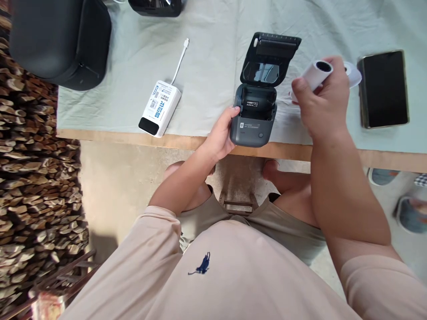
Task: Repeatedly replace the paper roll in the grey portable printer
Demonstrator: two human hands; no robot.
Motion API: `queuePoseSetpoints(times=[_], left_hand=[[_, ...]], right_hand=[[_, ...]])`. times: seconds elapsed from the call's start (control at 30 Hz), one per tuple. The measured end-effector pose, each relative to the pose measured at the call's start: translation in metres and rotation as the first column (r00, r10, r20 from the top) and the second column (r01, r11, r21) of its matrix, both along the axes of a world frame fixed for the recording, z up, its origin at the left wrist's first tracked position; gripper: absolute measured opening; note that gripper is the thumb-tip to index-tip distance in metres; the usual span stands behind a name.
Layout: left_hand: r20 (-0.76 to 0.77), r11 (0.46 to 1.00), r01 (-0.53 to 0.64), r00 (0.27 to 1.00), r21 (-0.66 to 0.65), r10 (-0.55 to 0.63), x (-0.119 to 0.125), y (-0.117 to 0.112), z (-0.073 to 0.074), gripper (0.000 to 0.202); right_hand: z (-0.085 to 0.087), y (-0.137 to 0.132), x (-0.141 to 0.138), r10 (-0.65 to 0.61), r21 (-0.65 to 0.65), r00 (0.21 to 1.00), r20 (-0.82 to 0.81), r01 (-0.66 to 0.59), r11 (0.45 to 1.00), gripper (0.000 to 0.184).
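Observation:
A dark grey label printer with its lid swung up is held at the table's front edge. My left hand grips it from the left side, thumb near the rim of its paper bay. The bay looks hollow, with a small white label inside. To the right of the lid, my right hand is closed around a white paper roll with a dark core. Behind those fingers a second white round piece shows; I cannot tell whether the hand touches it.
A black phone lies at the right. Left of the printer is a white power bank with a short cable. A black case and a black object stand farther back on the cloth-covered table. Stacked firewood rises at left.

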State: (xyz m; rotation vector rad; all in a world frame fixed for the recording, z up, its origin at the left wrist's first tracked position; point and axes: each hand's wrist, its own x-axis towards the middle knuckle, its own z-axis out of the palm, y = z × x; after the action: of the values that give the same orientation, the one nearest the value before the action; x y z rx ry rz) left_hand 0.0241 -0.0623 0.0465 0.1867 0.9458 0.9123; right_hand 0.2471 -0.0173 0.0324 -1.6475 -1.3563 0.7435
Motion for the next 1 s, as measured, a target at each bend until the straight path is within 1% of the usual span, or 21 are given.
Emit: queuePoseSetpoints(times=[0.03,0.1,0.17,0.27,0.37,0.43,0.47,0.5,0.53,0.57,0.6,0.63,0.67,0.7,0.73,0.77,0.8,0.87,0.93,1.0], left_hand=[[-0.004,1.0,0.003,1.0,0.005,-0.003,0.0,0.0,-0.001,0.021],[-0.019,0.999,0.024,1.0,0.042,-0.023,0.0,0.0,-0.002,0.023],[-0.034,0.996,0.046,0.998,0.075,-0.044,-0.001,0.0,-0.003,0.024],[-0.035,0.997,0.042,0.999,0.06,-0.04,-0.001,0.0,-0.004,0.021],[-0.022,0.999,0.024,0.999,0.044,-0.023,-0.001,0.0,-0.004,0.019],[-0.025,0.998,0.032,0.999,0.055,-0.03,-0.001,0.0,-0.004,0.02],[-0.028,0.997,0.039,0.999,0.063,-0.037,-0.001,0.0,-0.004,0.021],[-0.031,0.997,0.045,0.999,0.069,-0.043,-0.001,-0.001,-0.005,0.021],[-0.033,0.996,0.047,0.998,0.072,-0.045,-0.002,-0.001,-0.005,0.022],[-0.035,0.996,0.046,0.998,0.071,-0.044,-0.002,-0.001,-0.006,0.022],[-0.034,0.997,0.043,0.999,0.069,-0.041,-0.002,-0.001,-0.006,0.021],[-0.034,0.997,0.04,0.999,0.068,-0.038,-0.002,-0.001,-0.006,0.02],[-0.033,0.997,0.041,0.999,0.072,-0.038,-0.002,-0.001,-0.005,0.019],[-0.033,0.996,0.043,0.999,0.081,-0.041,-0.002,-0.002,-0.005,0.019],[-0.034,0.995,0.046,0.998,0.091,-0.043,-0.002,-0.002,-0.004,0.019],[-0.036,0.994,0.048,0.998,0.095,-0.045,-0.001,-0.002,-0.004,0.019],[-0.041,0.995,0.046,0.998,0.093,-0.043,-0.001,-0.002,-0.003,0.02],[-0.051,0.997,0.038,0.998,0.073,-0.035,0.0,-0.002,-0.002,0.02],[-0.054,0.997,0.034,0.998,0.066,-0.03,0.0,-0.001,-0.002,0.019],[-0.046,0.996,0.035,0.998,0.079,-0.031,0.001,-0.001,-0.002,0.02]], right_hand=[[0.004,-0.002,0.0,-0.005,0.016,0.997,0.081,0.004,1.0,0.033],[0.014,-0.006,-0.001,-0.009,0.023,0.984,0.178,0.005,1.0,0.039],[0.023,-0.01,-0.003,0.016,-0.036,0.969,0.247,-0.008,0.999,0.043],[0.032,-0.014,-0.009,0.085,-0.15,0.932,0.352,-0.033,0.988,0.05],[0.036,-0.018,-0.012,0.134,-0.228,0.924,0.359,-0.053,0.972,0.064],[0.035,-0.021,-0.008,0.16,-0.228,0.926,0.341,-0.084,0.97,0.074],[0.033,-0.022,-0.003,0.15,-0.182,0.929,0.337,-0.092,0.979,0.076],[0.029,-0.023,0.004,0.12,-0.097,0.932,0.342,-0.092,0.991,0.075],[0.025,-0.023,0.013,0.062,0.023,0.933,0.354,-0.074,0.997,0.071],[0.02,-0.022,0.022,-0.028,0.165,0.929,0.368,-0.036,0.986,0.066],[0.016,-0.02,0.032,-0.131,0.308,0.918,0.375,0.01,0.951,0.06],[0.011,-0.018,0.041,-0.246,0.428,0.895,0.371,0.07,0.901,0.054],[0.007,-0.015,0.048,-0.336,0.495,0.864,0.375,0.12,0.861,0.047],[0.005,-0.012,0.054,-0.409,0.52,0.829,0.382,0.173,0.836,0.044],[0.004,-0.01,0.056,-0.446,0.502,0.8,0.4,0.216,0.837,0.043],[0.004,-0.008,0.057,-0.451,0.449,0.788,0.419,0.251,0.857,0.046],[0.005,-0.007,0.054,-0.435,0.373,0.793,0.427,0.283,0.883,0.051],[0.009,-0.006,0.045,-0.363,0.184,0.836,0.411,0.314,0.932,0.06],[0.013,-0.004,0.037,-0.336,0.045,0.859,0.385,0.346,0.937,0.064],[0.014,0.0,0.035,-0.325,-0.02,0.853,0.408,0.364,0.931,0.062]])
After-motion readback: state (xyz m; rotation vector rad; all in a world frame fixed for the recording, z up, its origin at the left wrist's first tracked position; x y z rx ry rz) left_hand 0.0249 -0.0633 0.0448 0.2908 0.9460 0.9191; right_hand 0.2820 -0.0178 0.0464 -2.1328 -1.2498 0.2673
